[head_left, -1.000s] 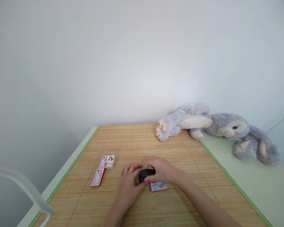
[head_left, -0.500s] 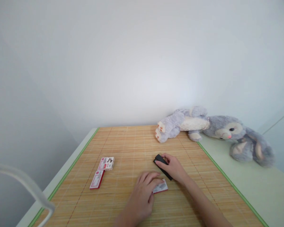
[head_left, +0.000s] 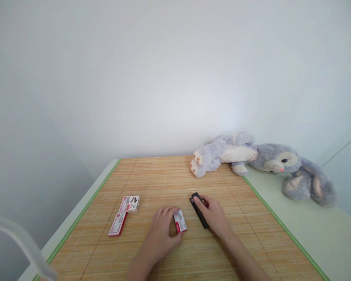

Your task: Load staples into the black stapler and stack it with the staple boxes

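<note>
Between the thumb and fingers of my left hand [head_left: 163, 233] is a small white and red box [head_left: 180, 221], gripped at its two ends and low over the mat. My right hand [head_left: 213, 214] is closed around a black stapler [head_left: 199, 210], which lies slantwise with its far end pointing up and left. The thumb rests on top of the stapler. A short gap separates the box from the stapler. To the left, a red and white flat box [head_left: 117, 224] touches or nearly touches a pair of white boxes [head_left: 129, 203] with red print.
A bamboo mat [head_left: 163, 175] with green edging covers the table [head_left: 316, 218]. A grey plush rabbit [head_left: 269, 158] lies along the back right. A blurred white curved cable or bar [head_left: 23, 242] crosses the lower left. The wall [head_left: 163, 78] rises behind.
My left hand has moved left and turned the small box from lying crosswise to more upright in view, now gripping its ends. The stapler has turned slightly in my right hand.
</note>
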`<state>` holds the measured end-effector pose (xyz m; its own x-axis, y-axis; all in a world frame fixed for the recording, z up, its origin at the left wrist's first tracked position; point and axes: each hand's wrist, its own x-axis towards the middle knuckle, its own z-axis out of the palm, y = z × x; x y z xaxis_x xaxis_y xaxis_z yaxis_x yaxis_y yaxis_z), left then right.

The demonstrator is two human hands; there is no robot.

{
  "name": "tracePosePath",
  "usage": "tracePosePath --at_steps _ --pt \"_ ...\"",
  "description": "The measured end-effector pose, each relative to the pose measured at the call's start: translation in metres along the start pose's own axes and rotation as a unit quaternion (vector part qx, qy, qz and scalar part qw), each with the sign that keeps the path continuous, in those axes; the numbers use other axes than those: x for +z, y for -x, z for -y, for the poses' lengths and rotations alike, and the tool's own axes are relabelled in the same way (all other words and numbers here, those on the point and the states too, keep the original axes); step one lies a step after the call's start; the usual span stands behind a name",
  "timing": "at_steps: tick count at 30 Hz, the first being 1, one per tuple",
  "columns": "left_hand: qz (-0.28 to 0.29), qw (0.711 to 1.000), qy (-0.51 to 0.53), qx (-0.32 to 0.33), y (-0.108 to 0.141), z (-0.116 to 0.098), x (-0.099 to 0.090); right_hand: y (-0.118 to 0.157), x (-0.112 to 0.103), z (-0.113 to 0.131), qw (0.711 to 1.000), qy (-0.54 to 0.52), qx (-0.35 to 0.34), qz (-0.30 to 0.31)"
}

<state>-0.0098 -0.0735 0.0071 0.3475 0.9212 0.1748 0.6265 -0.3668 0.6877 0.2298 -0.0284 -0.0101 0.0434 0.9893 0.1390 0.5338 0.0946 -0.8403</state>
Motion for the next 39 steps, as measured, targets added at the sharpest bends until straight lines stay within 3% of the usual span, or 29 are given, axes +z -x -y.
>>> tracePosePath --at_steps 6,12,15,17,18,20,22,24,27,29,32,36,39 --pt "0.011 0.999 0.032 0.021 -0.004 0.011 0.003 0.015 0.026 0.015 0.999 -0.042 0.009 0.004" --pt "0.021 0.998 0.055 0.015 -0.001 0.011 0.003 0.016 0.037 0.015 0.997 -0.069 0.023 -0.017" --pt "-0.032 0.999 0.020 -0.002 0.009 0.020 -0.011 0.016 0.038 0.009 0.997 -0.074 0.029 -0.024" --pt "-0.140 0.987 -0.051 -0.055 0.018 0.033 -0.028 0.017 0.039 0.007 0.996 -0.075 0.031 -0.025" --pt "-0.206 0.968 -0.094 -0.105 0.024 0.042 -0.038 0.018 0.039 0.006 0.996 -0.076 0.032 -0.024" --pt "-0.320 0.898 -0.162 -0.253 0.038 0.062 -0.060 0.019 0.040 0.006 0.996 -0.076 0.031 -0.021" --pt "-0.343 0.852 -0.173 -0.357 0.055 0.083 -0.077 0.019 0.040 0.007 0.997 -0.076 0.029 -0.020" --pt "-0.313 0.864 -0.128 -0.373 0.069 0.096 -0.084 0.019 0.041 0.007 0.997 -0.075 0.029 -0.021" --pt "-0.309 0.886 -0.017 -0.346 0.075 0.089 -0.070 0.018 0.042 0.006 0.996 -0.075 0.031 -0.023" --pt "-0.319 0.886 0.064 -0.331 0.064 0.067 -0.045 0.018 0.043 0.006 0.996 -0.075 0.032 -0.023" --pt "-0.260 0.907 0.177 -0.278 0.035 0.024 -0.001 0.018 0.042 0.006 0.996 -0.076 0.028 -0.022" --pt "-0.195 0.939 0.174 -0.224 0.003 -0.010 0.037 0.019 0.038 0.009 0.997 -0.077 0.020 -0.016" --pt "-0.138 0.954 0.146 -0.223 0.001 -0.011 0.036 0.019 0.037 0.009 0.996 -0.081 0.016 -0.015"
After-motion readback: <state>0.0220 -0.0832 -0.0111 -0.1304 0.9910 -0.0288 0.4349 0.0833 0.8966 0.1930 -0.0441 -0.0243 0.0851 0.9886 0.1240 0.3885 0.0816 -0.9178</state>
